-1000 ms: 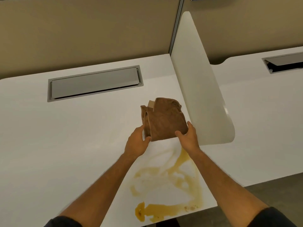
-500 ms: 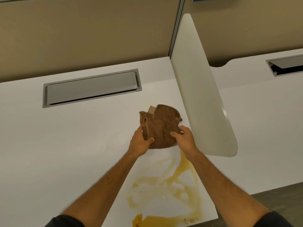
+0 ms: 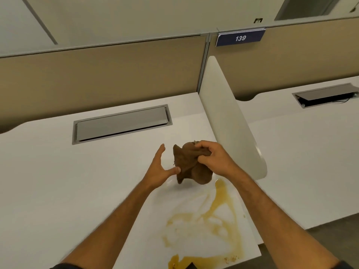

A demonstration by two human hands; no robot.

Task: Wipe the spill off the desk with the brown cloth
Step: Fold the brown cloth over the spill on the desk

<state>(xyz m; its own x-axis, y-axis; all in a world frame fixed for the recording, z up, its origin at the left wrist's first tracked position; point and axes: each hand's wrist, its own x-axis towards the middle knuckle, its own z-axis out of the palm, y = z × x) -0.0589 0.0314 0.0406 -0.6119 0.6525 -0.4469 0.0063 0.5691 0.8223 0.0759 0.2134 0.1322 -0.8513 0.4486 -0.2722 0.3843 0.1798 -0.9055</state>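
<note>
The brown cloth (image 3: 188,165) is bunched up and hangs just above the white desk (image 3: 58,181). My right hand (image 3: 212,158) grips its top from the right side. Left of the cloth, my left hand (image 3: 159,167) has its fingers spread, and its thumb tip touches the cloth's lower left edge. A smeared yellow-brown spill (image 3: 219,214) covers the desk's near right corner, just below and in front of the cloth, with a thicker pool at the front edge.
A white curved divider panel (image 3: 229,121) stands on the desk's right edge, close to my right hand. A grey cable flap (image 3: 121,124) is set into the desk behind. A second desk (image 3: 310,152) lies to the right, and tan partition walls stand at the back.
My left hand has let go of the cloth and opened. My right hand has shifted onto the cloth's top and bunched it. The camera has tilted upward.
</note>
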